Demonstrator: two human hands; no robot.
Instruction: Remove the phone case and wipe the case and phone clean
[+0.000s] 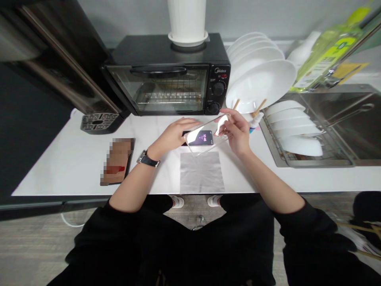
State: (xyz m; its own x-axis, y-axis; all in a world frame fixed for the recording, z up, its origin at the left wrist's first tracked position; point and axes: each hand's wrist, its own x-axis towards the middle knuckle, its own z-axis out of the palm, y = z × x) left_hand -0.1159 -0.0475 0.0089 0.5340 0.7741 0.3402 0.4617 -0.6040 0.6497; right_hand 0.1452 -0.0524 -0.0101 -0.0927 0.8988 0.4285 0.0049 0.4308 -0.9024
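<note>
A clear phone case (195,136) is held up at a slant over the counter, with bright glare on it. My right hand (237,132) grips its right end, thumb and fingers closed on the edge. At the left end, my left hand (175,133) has its fingers along the far edge and seems to pinch the case; its thumb is partly hidden. Behind and below the case lies a phone (208,138) with its screen lit, showing 10:46. Its left end is hidden by my left hand. A grey cloth (201,172) lies flat just nearer to me.
A black toaster oven (166,51) stands behind my hands, with a white pot (187,20) on top. White plates (262,79) lean at its right, beside a sink rack (336,163) of bowls (300,145). A dark flat item (119,161), partly pixelated, lies left.
</note>
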